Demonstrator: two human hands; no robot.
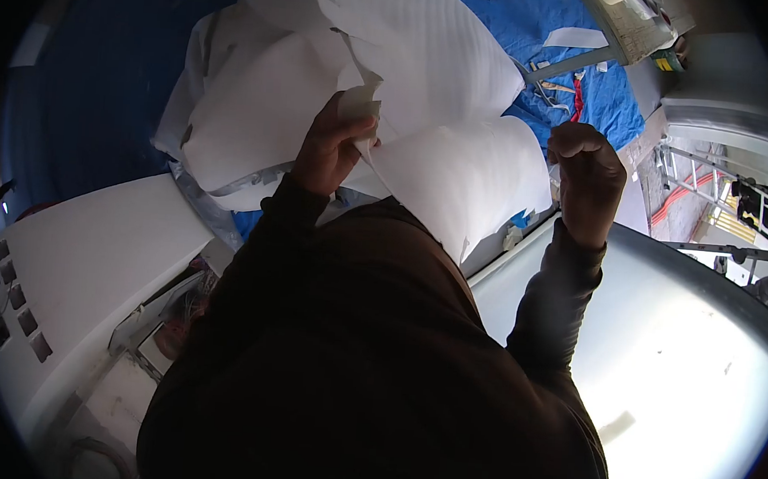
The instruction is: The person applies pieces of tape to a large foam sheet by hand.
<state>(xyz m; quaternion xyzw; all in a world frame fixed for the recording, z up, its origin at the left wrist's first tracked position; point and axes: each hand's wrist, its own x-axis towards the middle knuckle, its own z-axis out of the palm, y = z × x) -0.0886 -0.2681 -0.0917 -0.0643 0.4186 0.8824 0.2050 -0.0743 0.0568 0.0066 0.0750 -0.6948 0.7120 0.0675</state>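
Note:
My left hand (330,148) is closed on the edge of a large white sheet (460,169), where a strip of it folds over by the thumb. The sheet curls in front of my body and spreads away over a blue tarp (497,20). To the right, my right hand (587,169) is raised beside the curled part of the sheet with its fingers bent inward. What the right fingers hold, if anything, is too small to make out.
A bright white surface (661,348) lies at the lower right. Further back stand a metal ladder (760,208) and a stand (634,34). On the left is a white panel (107,247) with several small dark pieces along its edge.

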